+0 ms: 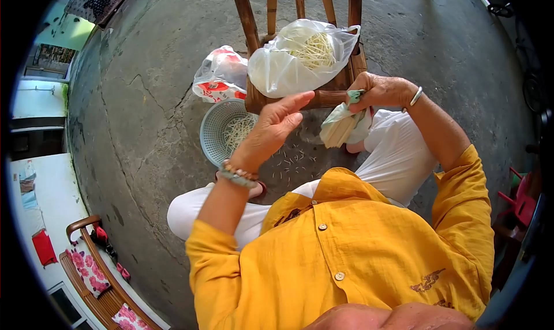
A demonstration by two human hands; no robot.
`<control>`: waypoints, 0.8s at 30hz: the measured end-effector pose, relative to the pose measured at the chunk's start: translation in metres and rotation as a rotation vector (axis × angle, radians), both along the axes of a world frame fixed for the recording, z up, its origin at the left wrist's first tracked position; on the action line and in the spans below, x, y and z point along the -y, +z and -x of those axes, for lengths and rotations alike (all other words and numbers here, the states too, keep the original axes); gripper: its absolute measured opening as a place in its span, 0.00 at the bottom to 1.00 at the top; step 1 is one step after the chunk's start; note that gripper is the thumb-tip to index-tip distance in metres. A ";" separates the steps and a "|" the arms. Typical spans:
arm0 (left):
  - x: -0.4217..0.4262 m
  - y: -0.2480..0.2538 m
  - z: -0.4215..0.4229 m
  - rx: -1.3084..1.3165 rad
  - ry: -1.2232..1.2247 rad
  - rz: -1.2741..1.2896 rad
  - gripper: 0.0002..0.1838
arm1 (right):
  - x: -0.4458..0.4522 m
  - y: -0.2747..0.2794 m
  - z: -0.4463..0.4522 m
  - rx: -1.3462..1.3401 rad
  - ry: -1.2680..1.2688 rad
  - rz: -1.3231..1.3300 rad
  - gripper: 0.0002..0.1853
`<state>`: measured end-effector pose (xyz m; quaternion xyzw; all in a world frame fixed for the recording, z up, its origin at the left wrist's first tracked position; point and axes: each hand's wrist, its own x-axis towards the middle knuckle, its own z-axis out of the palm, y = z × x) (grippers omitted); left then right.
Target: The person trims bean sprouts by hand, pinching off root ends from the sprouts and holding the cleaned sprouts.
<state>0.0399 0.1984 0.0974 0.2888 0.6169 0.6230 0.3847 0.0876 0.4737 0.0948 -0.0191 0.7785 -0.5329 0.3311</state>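
Observation:
My right hand [381, 92], with a bangle at the wrist, is closed on a cream, ridged bundle with a pale green wrapping [340, 128]; I cannot make out its kind. My left hand [271, 131], wearing beaded bracelets, holds nothing, its fingers stretched out and its thumb apart. Its fingertips are by the front edge of a bamboo chair [332, 99]. On the seat lies a clear plastic bag [271, 70] with bean sprouts [316, 52] in it. Below and left stands a grey-blue plastic basket [209, 135], with more sprouts inside, partly hidden by my left hand and arm.
A red-and-white plastic bag [219, 76] sits on the floor behind the basket. Loose sprout bits [291, 162] are scattered on the concrete floor [144, 134] between my feet. A wooden bench [109, 298] with floral cushions stands at the left, a red stool [522, 200] at the right.

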 end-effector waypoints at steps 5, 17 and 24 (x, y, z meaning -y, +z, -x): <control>-0.018 -0.066 -0.028 0.822 -0.011 -0.270 0.22 | 0.005 -0.017 -0.001 0.027 -0.105 0.099 0.10; -0.079 -0.097 -0.045 0.545 0.506 0.110 0.14 | -0.043 -0.030 0.033 0.057 -0.023 -0.219 0.14; -0.139 -0.104 -0.031 0.363 0.629 0.299 0.14 | -0.078 -0.069 0.038 0.105 -0.215 -0.253 0.12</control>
